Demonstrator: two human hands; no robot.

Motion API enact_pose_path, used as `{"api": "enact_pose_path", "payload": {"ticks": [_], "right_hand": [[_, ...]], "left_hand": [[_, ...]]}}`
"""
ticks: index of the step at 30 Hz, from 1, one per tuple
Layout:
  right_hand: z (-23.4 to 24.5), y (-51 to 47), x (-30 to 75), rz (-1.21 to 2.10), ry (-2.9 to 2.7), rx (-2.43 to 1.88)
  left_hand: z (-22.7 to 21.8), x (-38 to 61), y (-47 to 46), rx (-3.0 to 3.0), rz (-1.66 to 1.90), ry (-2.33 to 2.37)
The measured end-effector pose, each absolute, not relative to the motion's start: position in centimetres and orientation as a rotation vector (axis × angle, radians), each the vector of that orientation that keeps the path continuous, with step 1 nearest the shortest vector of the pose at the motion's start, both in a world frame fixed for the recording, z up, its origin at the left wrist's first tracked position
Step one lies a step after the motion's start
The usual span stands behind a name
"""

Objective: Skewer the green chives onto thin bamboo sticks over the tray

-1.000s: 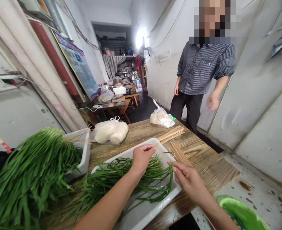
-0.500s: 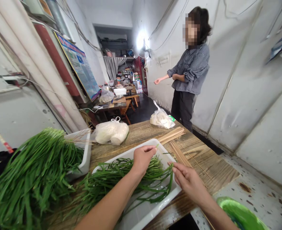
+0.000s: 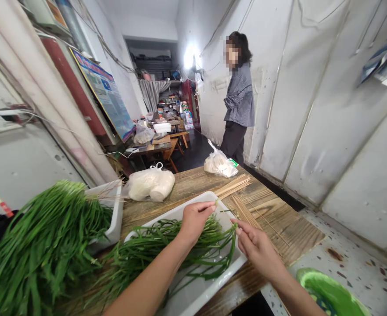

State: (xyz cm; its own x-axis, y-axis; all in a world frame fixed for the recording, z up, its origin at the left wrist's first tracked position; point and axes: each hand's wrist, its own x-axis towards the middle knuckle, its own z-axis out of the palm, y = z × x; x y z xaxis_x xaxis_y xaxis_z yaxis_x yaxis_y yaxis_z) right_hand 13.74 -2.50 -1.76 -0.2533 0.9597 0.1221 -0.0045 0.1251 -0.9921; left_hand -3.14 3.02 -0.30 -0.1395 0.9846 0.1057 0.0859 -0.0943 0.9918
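Note:
My left hand (image 3: 195, 221) is closed over the white tray (image 3: 198, 303), its thumb and forefinger pinching the pale green end of a chive (image 3: 216, 202). My right hand (image 3: 257, 248) is at the tray's right edge, fingertips closed on the ends of several chives whose leaves (image 3: 224, 261) droop into the tray. A thin stick shows below the right wrist; whether that hand grips it I cannot tell. Under my left hand lies a loose heap of garlic chives (image 3: 160, 239), partly covered by my forearm.
A larger chive pile (image 3: 45, 237) spills from another white tray (image 3: 117, 219) at left. Bamboo skewers (image 3: 234, 186) and two plastic bags, one left (image 3: 152, 182) and one right (image 3: 219, 163), rest on the wooden table (image 3: 299, 228). A person (image 3: 239, 96) stands beyond; a green basin (image 3: 331, 292) is at lower right.
The person beyond the table has moved left and farther off, turning sideways with the outstretched arm drawn in. My hands keep nearly the same pose, and the view has shifted slightly.

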Motion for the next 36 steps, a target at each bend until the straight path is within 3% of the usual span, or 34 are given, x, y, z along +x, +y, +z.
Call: {"api": "enact_pose_path", "payload": {"ticks": [9, 14, 21, 26, 29, 36], "right_hand": [[-1.2, -2.6, 14.0, 1.225, -1.457, -0.983], [-1.4, -2.7, 14.1, 1.171, -1.496, -1.009], [-1.4, -2.5, 14.2, 1.166, -1.563, -1.03], [-1.2, -2.5, 14.1, 1.197, -1.567, -1.026], [-1.1, -2.5, 14.1, 1.198, -1.577, -1.021], [-1.1, -2.3, 14.1, 1.242, -1.588, -0.996]], "left_hand": [[1.4, -2.5, 0.8, 1.61, 0.855, 1.028], [0.2, -5.2, 3.3, 1.819, 1.03, 1.464], [-2.2, -5.5, 4.4, 2.257, 0.358, 1.936], [-2.0, -5.1, 4.2, 2.291, 0.177, 1.936], [-2.3, -5.2, 4.4, 2.308, 0.3, 1.876], [-2.1, -5.5, 5.1, 1.735, 1.123, 1.566]]}}
